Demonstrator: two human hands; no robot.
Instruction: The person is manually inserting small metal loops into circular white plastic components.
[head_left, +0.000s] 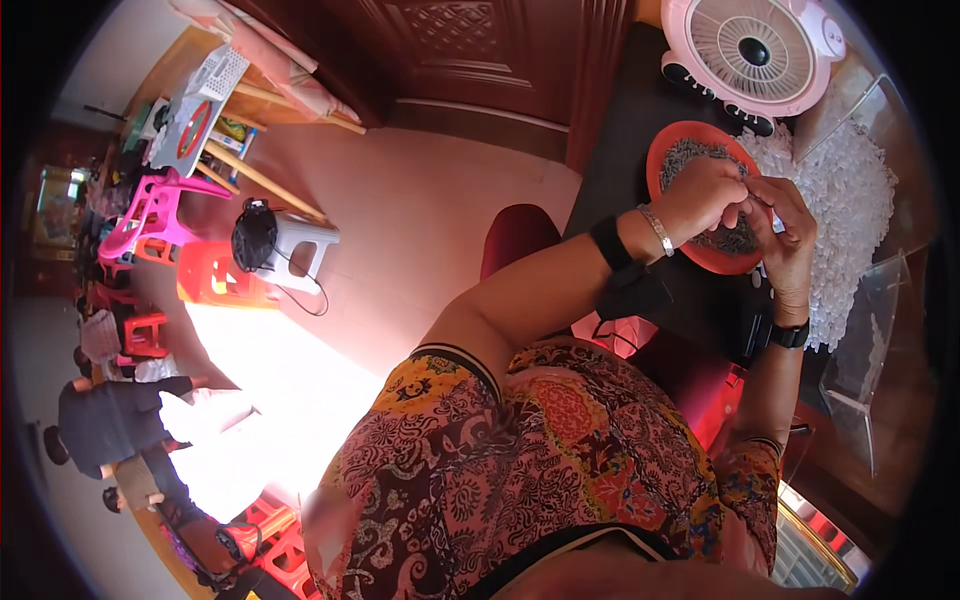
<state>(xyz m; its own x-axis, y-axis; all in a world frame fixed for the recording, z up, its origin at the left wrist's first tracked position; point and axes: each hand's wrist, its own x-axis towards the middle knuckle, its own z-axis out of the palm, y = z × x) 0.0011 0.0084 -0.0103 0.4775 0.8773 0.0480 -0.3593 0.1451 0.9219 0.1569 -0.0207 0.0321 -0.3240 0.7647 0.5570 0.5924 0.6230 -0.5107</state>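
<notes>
My left hand (708,196), with a bracelet at the wrist, is above a round red tray (668,148) holding many small grey screw-like pieces (690,153). Its fingers are pinched together against the fingertips of my right hand (790,228). A small whitish piece (778,223) shows between the curled fingers of the right hand, near the tray's right rim. Whatever the left fingertips hold is too small and covered to make out. To the right of the hands spreads a big heap of small white translucent plastic pieces (855,200).
A pink fan (752,50) stands at the far end of the dark table (625,110). Clear plastic panels (865,350) edge the white heap on the right. Across the floor at left are plastic stools (300,245), a pink chair (150,215) and other people (115,425).
</notes>
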